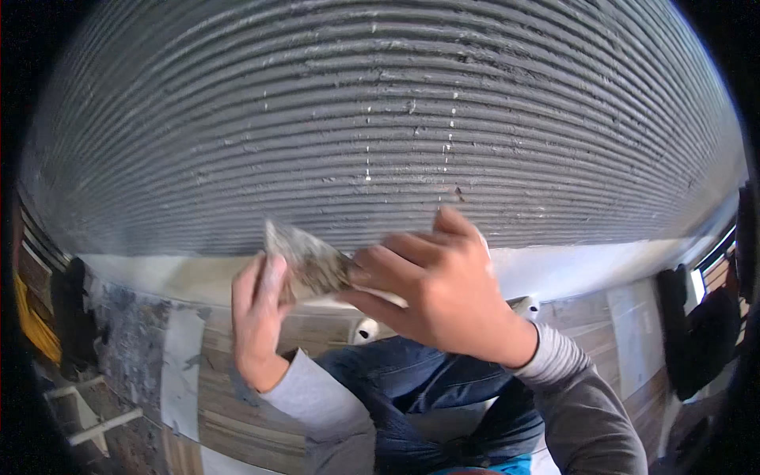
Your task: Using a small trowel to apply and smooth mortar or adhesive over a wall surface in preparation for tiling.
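In front of me, both hands are on a small flat piece [310, 257], mottled grey and brown with a pointed upper corner. It looks like stone or tile, but blur hides its exact kind. My left hand [260, 313] grips its left edge, with the thumb along the near face and whitish dust on the thumb. My right hand [451, 293] has its fingertips closed on the piece's right end, its back turned up toward me. Just beyond stands a wall [412, 119] coated in grey adhesive combed into horizontal ridges, dotted with white specks.
Below the ridged coat runs a smooth pale wall strip [586, 269]. Wood-look planks [245, 380] cover the floor, with white sheets [182, 364] and grey smears at left. A pale frame [99, 423] lies lower left. Dark items hang at left [75, 317] and right [708, 340].
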